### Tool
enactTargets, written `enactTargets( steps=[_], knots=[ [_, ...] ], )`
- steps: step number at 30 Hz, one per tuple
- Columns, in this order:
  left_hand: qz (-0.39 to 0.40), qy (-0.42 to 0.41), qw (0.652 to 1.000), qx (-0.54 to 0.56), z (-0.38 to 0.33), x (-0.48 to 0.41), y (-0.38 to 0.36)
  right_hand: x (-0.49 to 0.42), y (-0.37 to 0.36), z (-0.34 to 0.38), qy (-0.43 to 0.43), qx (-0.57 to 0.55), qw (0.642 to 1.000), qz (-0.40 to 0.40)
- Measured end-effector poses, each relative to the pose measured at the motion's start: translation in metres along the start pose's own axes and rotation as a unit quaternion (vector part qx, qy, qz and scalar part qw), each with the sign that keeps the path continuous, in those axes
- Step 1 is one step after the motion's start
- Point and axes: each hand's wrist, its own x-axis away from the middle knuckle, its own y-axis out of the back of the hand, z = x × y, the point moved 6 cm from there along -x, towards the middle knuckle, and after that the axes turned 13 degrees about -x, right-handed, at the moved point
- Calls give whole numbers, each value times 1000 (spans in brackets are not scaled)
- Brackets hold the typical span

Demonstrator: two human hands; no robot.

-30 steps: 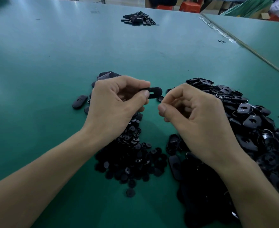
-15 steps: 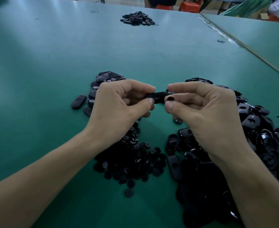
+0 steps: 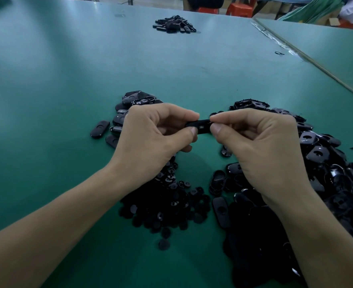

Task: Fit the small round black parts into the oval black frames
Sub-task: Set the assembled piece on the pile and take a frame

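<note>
Frame in work: one oval frame [image 3: 200, 126] is held roughly level above the table [image 3: 67, 84], bridging the gap between the two hands.
Grip on the left: the left hand [image 3: 150, 138] pinches the frame's left end between thumb and forefinger, with the other fingers curled underneath.
Grip on the right: the right hand [image 3: 260, 146] pinches the frame's right end, thumb and forefinger tips pressed close together. Those tips cover the spot, so I cannot tell whether a round part sits under them.
Round stock: a heap of round parts [image 3: 171, 204] lies on the table below the left wrist, and one stray [image 3: 164, 244] lies apart on the near side.
Frame stock: a large heap of frames [image 3: 325, 163] spreads under and beyond the right hand, and many of them show an open hole.
Likely finished: a small cluster of ovals [image 3: 134, 100] lies just beyond the left hand, with a lone oval [image 3: 100, 129] beside it. They look like fitted pieces, but that is a judgement.
Far side: another dark pile [image 3: 174, 24] sits well apart, too small to read.
Progress: one fit seems to be at the pressing stage. Both stock heaps far outweigh the small cluster, so most of the job appears to remain.
</note>
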Motion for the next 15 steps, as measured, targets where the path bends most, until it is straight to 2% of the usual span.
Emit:
enactTargets(
  steps=[15],
  knots=[
    [18,-22,1000,-9,-6,0,-3,1,-7,3,-6,-6,999,39]
  ],
)
